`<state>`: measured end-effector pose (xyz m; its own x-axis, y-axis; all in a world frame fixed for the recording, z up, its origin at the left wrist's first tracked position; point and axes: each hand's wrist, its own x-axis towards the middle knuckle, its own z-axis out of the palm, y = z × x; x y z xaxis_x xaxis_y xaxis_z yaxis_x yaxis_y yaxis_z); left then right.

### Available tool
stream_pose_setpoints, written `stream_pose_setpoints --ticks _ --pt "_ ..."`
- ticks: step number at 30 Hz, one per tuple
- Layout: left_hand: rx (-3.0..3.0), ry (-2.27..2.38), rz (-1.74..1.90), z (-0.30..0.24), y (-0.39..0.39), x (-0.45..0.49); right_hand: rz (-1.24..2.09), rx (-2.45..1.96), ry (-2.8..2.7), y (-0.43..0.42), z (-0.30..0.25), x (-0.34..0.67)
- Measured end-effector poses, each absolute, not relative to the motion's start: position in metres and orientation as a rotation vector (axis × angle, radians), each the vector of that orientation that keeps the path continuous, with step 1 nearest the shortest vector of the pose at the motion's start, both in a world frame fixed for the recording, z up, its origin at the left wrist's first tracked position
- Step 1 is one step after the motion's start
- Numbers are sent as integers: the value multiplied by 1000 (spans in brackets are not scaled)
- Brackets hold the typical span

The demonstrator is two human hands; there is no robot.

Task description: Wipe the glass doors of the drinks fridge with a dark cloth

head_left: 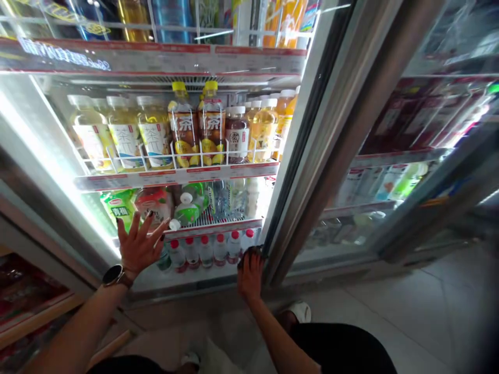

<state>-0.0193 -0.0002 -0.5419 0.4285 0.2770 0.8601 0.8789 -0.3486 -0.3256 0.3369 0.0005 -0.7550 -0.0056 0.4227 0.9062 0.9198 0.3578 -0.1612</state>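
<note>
Left hand point(138, 246) spread open beside the red-capped water bottles point(205, 253) on the cooler's bottom shelf point(187, 278), right hand point(249, 275) curled around the glass door's edge point(275, 244), a slipped grip liable to have let the door swing back.

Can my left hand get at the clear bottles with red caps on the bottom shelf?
Probably yes. Your left hand is spread just beside the clear bottles with red caps, and the glass door looks swung open, with your right hand at its edge, so little seems in the way.
</note>
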Motion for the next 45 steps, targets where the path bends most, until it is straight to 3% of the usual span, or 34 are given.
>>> stream_pose_setpoints --ticks 3,8,11,19,23,26,31,34,37,42,45 --pt "-1849 -970 -932 -538 -2 -16 -606 -1228 -1594 11 -728 343" --pt "-1809 -939 -903 -534 -4 -12 -630 -1155 -1512 57 -622 363" --pt "-1802 -942 -902 -534 -5 -11 -615 -1101 -1495 66 -589 362" --pt "-1764 -951 -886 -537 -4 -12 -641 -991 -1749 22 -697 334" --pt "-1758 -940 -901 -535 -5 -8 -688 -951 -1796 17 -689 344" --pt "-1765 -960 -915 -535 -7 -6 -715 -964 -1731 38 -619 362" --pt "-1770 -955 -910 -534 -7 -7 -722 -980 -1445 66 -438 366" --pt "-1760 -923 -903 -534 -6 -7 -745 -931 -1468 60 -379 335" --pt "-1746 -907 -898 -533 -5 -7 -777 -892 -1633 47 -400 296" --pt "-1758 -896 -904 -528 -6 -4 -800 -726 -2152 31 -520 277" --pt "-1789 -919 -916 -526 -13 -2 -883 -393 -2485 32 -549 302"
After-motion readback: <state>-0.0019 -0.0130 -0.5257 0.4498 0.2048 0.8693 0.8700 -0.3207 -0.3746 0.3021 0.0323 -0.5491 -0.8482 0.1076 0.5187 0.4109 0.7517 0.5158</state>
